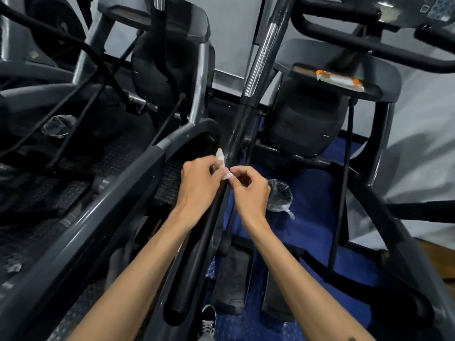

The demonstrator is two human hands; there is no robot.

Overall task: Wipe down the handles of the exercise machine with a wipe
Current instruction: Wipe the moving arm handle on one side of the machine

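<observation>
Centre of frame: left hand [200, 179] and right hand [248, 187] both pinch a small crumpled white wipe [222, 163] between fingertips, held just against the dark handle bar [209, 217] that runs diagonally from the lower centre up toward the chrome upright [261, 62]. Judgement: wipe is light, limp and probably damp, so it will bunch or tear if pulled from one corner; better spread flat and wrapped round the bar under the palm. The bar looks rigid and smooth; a wipes packet [339, 81] sits on the machine's shelf, upper right.
</observation>
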